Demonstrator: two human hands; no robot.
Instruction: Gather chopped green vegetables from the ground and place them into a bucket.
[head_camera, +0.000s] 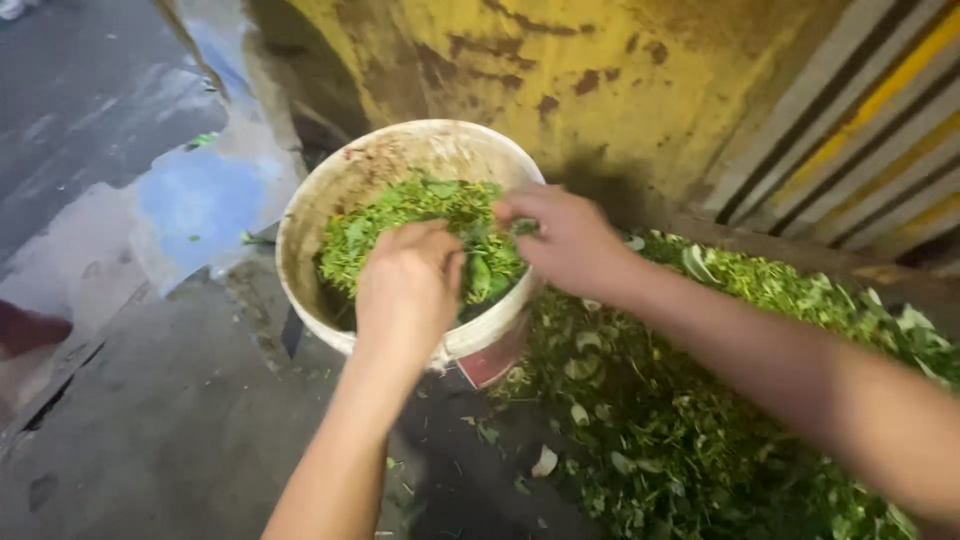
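Floor (150, 420): grey concrete, wet w/ a puddle at far left; a few green bits lie on it.

Bucket (300, 215): off-white, stained inside, sits on the floor against the yellow wall, its mouth tipped toward the person so both hands reach in easily. It touches the edge of the heap at its right.

Greens in bucket (385, 225): chopped leaves, bright green, fill approx half of it and bank toward the far side.

Left hand (408, 285): comes up from below over the near rim, knuckles up, fingers curled down into the leaves. Looks bunched on a handful, but fingertips are buried, so can't tell how tight.

Right hand (565, 240): reaches in from the right across the rim, fingers pressed together, pinching a small clump of darker leaves just above the pile.

Heap (680, 420): big loose mound of the same greens w/ pale leaf scraps, right of the bucket, close enough that a handful needs only a short carry.

Wall (600, 70): yellow, rust-patched, behind bucket; striped panel at far right.
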